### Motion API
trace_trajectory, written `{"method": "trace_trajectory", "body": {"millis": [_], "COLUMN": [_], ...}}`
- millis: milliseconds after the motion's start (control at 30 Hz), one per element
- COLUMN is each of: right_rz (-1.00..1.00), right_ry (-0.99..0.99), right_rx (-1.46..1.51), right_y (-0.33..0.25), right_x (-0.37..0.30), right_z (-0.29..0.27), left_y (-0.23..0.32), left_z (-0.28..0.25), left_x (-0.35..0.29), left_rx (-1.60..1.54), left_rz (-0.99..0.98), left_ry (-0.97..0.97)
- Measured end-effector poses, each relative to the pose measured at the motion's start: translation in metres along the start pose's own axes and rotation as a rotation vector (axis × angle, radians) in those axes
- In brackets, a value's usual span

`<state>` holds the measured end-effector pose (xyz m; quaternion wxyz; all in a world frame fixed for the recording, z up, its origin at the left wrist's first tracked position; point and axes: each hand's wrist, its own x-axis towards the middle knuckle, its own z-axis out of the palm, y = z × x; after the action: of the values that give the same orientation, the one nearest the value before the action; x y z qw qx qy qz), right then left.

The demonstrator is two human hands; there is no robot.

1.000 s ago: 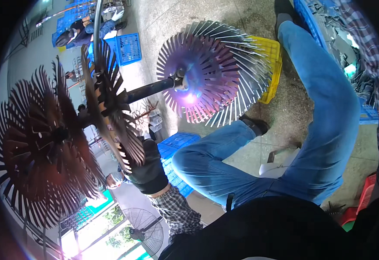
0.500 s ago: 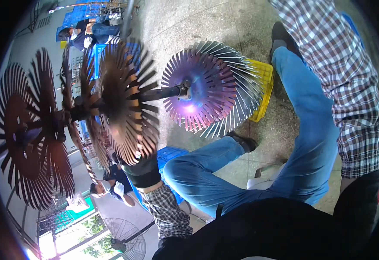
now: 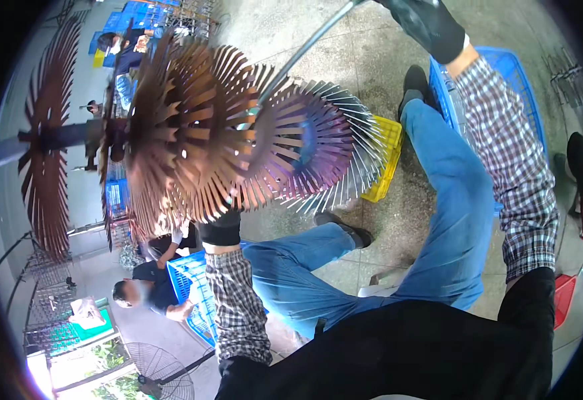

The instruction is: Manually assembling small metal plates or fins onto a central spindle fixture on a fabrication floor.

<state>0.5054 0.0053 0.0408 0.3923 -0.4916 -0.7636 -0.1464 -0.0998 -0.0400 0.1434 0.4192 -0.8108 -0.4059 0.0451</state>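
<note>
A tall rack of brown, slotted metal discs (image 3: 191,127) on a central shaft fills the left and middle. Its far end shows a purple-sheened disc (image 3: 315,143) with a fan of thin, pale metal strips (image 3: 365,143) behind it. My right hand (image 3: 428,27), in a dark glove, is at the top edge with its fingers closed at the upper end of a long metal rod (image 3: 315,37). The rod slants down to the discs. My left hand (image 3: 222,228) shows only its dark glove cuff under the discs; its fingers are hidden behind them.
A yellow crate (image 3: 386,160) stands on the floor behind the strips. Blue crates are beside my right leg (image 3: 515,80) and my left forearm (image 3: 198,293). Two people sit at the left, one nearer (image 3: 148,287). A standing fan (image 3: 155,373) is at lower left.
My right hand has come into view from beyond the top edge, with the rod. The disc rack has shifted and overlaps differently. My left forearm has moved slightly left and up.
</note>
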Motion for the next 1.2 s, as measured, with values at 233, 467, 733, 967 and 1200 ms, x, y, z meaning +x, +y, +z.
{"method": "trace_trajectory", "body": {"millis": [233,467,733,967,1200], "right_rz": [0.104,0.341,0.421,0.463,0.479], "right_ry": [0.162,0.098,0.006,-0.022,-0.054], "right_rx": [0.68,0.81,0.651,0.617,0.555], "right_y": [-0.103,-0.15,-0.177,-0.186,-0.188], "right_x": [0.028,0.005,-0.008,-0.009,-0.016], "right_z": [-0.091,-0.125,-0.145,-0.145,-0.149], "left_y": [-0.002,0.009,0.021,0.022,0.039], "left_z": [0.073,0.065,0.068,0.121,0.124], "left_x": [-0.011,0.025,0.025,0.002,0.004], "left_rx": [-0.124,-0.186,-0.389,-0.196,-0.225], "left_rz": [0.222,0.115,0.023,0.105,0.063], "left_ry": [0.351,0.388,0.223,0.384,0.224]}}
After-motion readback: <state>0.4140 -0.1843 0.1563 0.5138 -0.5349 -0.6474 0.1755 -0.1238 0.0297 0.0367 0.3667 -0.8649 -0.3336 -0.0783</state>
